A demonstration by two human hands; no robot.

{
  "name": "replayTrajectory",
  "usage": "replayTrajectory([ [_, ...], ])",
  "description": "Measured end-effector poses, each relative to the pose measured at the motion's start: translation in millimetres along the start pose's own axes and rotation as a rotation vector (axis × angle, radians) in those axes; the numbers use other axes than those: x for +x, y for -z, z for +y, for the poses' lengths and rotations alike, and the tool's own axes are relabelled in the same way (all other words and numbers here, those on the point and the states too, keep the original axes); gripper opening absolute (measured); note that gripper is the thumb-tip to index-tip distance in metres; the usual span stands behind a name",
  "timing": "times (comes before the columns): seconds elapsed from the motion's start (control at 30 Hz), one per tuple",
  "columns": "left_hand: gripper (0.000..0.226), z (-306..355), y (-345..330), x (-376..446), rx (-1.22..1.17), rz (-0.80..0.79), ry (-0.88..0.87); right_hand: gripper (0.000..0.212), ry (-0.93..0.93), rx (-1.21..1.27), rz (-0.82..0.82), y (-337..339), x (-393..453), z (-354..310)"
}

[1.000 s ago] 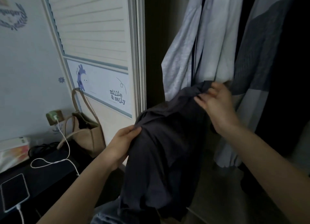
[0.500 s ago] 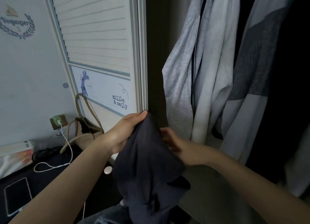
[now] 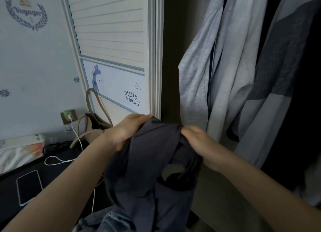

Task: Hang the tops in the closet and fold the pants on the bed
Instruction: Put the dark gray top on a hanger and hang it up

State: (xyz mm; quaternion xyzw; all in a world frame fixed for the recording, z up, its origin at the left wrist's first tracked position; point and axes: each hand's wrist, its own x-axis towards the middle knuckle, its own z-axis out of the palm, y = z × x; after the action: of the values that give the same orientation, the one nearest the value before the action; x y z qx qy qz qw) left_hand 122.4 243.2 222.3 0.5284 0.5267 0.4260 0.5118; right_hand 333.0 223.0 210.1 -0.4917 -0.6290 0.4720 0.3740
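Holding a dark top [image 3: 149, 164] bunched before the closet, left hand [image 3: 128, 130] and right hand [image 3: 196, 141] each grip its fabric; hanging remains undone, pale tops [image 3: 222, 75] already hang.

Left hand [image 3: 127, 130] and right hand [image 3: 199, 141] each hold a grip on the bunched dark grey top [image 3: 147, 171] before the open closet — pale grey garments [image 3: 217, 66] hanging at right, a phone [image 3: 29, 186] on the desk [image 3: 57, 164] at left.

Left hand [image 3: 129, 130], right hand [image 3: 196, 138], both clenched.
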Motion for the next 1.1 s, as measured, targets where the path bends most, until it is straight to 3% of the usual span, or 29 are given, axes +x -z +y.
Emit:
replayTrajectory([
  [0.1, 0.027, -17.6, 1.6, 3.4, 0.082, 0.047, 0.017, 0.025, -0.173, 0.29, -0.101, 19.5, -2.9, -18.3],
  [0.2, 0.026, -28.9, -11.0, 8.8, 0.134, 0.13, 0.046, 0.024, -0.263, 0.5, 0.04, 33.4, 0.7, -35.1],
  [0.33, 0.022, -17.0, -38.3, -0.1, 0.061, 0.234, -0.157, 0.015, -0.251, 0.651, 0.183, 40.4, 6.8, -51.1],
  [0.43, 0.025, -4.4, -62.6, -12.6, 0.114, 0.048, -0.095, 0.016, -0.247, 0.658, 0.242, 42.7, 7.0, -53.5],
  [0.57, 0.046, -8.5, -98.0, -18.3, 0.404, -0.311, 0.279, 0.017, -0.193, 0.731, 0.225, 44.8, -0.8, -55.8],
  [0.8, 0.034, -53.5, -121.7, -2.1, 0.589, -0.567, 0.622, 0.017, -0.186, 0.793, 0.232, 51.9, -15.1, -54.6],
  [0.93, 0.032, -59.2, -92.8, 4.9, 0.456, -0.386, 0.528, 0.024, -0.184, 0.9, 0.386, 77.8, -18.1, -41.5],
  [1.1, 0.019, -36.0, -33.8, 18.6, -0.158, -0.04, 0.348, 0.017, -0.245, 0.857, 0.533, 105.8, -17.1, -10.3],
])
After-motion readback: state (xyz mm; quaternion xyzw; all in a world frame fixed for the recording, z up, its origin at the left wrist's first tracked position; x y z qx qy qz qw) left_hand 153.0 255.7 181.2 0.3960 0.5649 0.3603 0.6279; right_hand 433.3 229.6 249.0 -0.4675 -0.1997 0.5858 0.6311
